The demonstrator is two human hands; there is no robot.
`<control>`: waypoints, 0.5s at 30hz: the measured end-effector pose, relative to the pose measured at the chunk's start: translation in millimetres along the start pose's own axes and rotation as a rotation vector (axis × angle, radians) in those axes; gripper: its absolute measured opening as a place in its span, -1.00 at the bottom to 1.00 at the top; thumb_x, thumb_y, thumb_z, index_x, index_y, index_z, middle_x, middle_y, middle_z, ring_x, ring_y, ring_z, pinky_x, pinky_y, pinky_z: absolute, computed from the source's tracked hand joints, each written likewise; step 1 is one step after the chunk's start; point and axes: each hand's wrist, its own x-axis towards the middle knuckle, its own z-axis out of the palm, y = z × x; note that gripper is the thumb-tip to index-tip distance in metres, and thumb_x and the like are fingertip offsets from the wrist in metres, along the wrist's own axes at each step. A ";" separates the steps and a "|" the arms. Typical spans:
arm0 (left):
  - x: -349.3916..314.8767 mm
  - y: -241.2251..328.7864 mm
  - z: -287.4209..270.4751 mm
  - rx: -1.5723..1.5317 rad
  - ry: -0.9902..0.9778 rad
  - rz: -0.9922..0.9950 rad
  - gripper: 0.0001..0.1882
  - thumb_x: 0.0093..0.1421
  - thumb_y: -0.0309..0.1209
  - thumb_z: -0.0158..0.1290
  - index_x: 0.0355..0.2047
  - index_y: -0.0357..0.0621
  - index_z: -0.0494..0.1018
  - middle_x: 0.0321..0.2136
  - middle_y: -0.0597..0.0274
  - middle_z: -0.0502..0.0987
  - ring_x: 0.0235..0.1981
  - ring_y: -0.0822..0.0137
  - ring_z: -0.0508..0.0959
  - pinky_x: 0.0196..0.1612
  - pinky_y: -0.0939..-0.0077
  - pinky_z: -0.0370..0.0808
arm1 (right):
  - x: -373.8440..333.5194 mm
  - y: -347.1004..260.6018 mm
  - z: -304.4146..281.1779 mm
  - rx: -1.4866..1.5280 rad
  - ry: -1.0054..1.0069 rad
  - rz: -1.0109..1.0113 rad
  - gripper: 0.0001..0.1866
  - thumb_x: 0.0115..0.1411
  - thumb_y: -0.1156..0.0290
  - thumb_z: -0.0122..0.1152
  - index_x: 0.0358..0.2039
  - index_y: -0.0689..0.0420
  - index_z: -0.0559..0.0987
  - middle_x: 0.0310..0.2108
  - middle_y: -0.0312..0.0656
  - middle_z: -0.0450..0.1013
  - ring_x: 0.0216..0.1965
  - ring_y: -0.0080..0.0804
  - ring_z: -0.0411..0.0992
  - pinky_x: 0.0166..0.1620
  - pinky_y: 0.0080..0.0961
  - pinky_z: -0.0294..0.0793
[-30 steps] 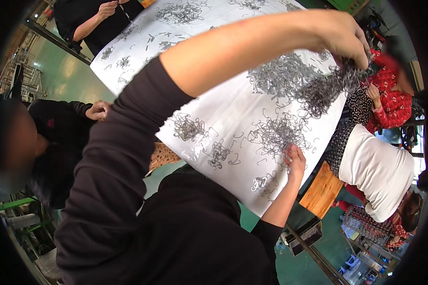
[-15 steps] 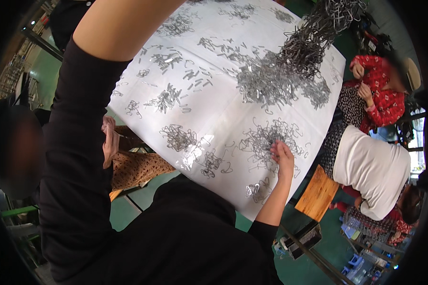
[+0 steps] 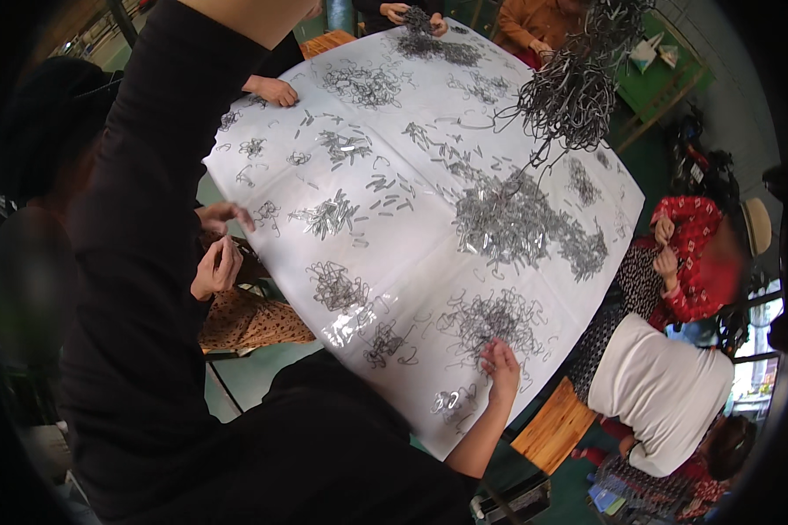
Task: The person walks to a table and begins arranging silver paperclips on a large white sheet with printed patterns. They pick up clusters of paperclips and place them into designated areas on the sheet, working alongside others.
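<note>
My left arm (image 3: 140, 210), in a black sleeve, is raised and leaves the picture at the top, so its hand is out of sight. Low over the white-covered table (image 3: 411, 306), my right hand (image 3: 501, 360) rests at the near edge of a loose pile of thin, dark wire hooks (image 3: 490, 317). Its fingers are curled close together; whatever they pinch is too small to make out. Closer to me lies a smaller cluster of hooks (image 3: 451, 401). Left of the hand are two more hook piles (image 3: 337, 287).
A dense heap of short grey pieces (image 3: 508, 214) covers the table's middle right. Above it hangs a tangled dark bundle (image 3: 569, 96). Co-workers' hands (image 3: 219, 262) show at the left edge; a person in red (image 3: 692, 249) sits at right, near a wooden stool (image 3: 552, 426).
The view has tilted, bringing the table's far side and more co-workers' hands into sight. My right hand stays by the same hook pile, now at its near edge. My left arm remains raised.
</note>
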 end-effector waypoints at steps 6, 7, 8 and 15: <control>6.3 -27.1 -63.5 0.098 0.312 -0.057 -0.85 -0.02 -0.63 0.16 -0.53 -0.09 0.45 -0.49 0.32 0.51 -0.42 0.45 0.50 -0.45 0.51 0.51 | 4.6 0.8 16.0 -0.048 -0.047 0.004 -0.63 0.27 0.18 0.12 -0.02 0.15 0.51 -0.23 -0.26 0.54 -0.29 -0.53 0.49 -0.27 -0.60 0.44; 8.3 -38.0 -78.1 0.091 0.298 -0.054 -0.86 -0.03 -0.63 0.16 -0.53 -0.09 0.45 -0.51 0.34 0.50 -0.47 0.44 0.48 -0.49 0.54 0.47 | 5.2 0.5 19.9 -0.048 -0.042 0.017 -0.63 0.27 0.18 0.12 -0.03 0.15 0.51 -0.23 -0.26 0.54 -0.29 -0.52 0.50 -0.28 -0.60 0.44; 9.7 -52.5 -91.1 0.080 0.325 -0.074 -0.86 -0.03 -0.63 0.16 -0.52 -0.09 0.46 -0.53 0.34 0.50 -0.51 0.44 0.47 -0.51 0.55 0.44 | 5.3 0.8 23.5 -0.053 -0.044 0.029 -0.64 0.27 0.19 0.12 -0.03 0.15 0.51 -0.23 -0.26 0.54 -0.29 -0.51 0.50 -0.28 -0.60 0.44; 2.5 -159.2 -170.6 0.150 0.473 -0.143 -0.88 0.00 -0.58 0.13 -0.41 -0.15 0.51 -0.53 0.30 0.52 -0.43 0.44 0.53 -0.42 0.49 0.49 | 8.4 -4.2 46.2 -0.087 -0.048 0.089 -0.67 0.28 0.24 0.11 -0.04 0.17 0.51 -0.23 -0.22 0.53 -0.29 -0.50 0.51 -0.26 -0.59 0.47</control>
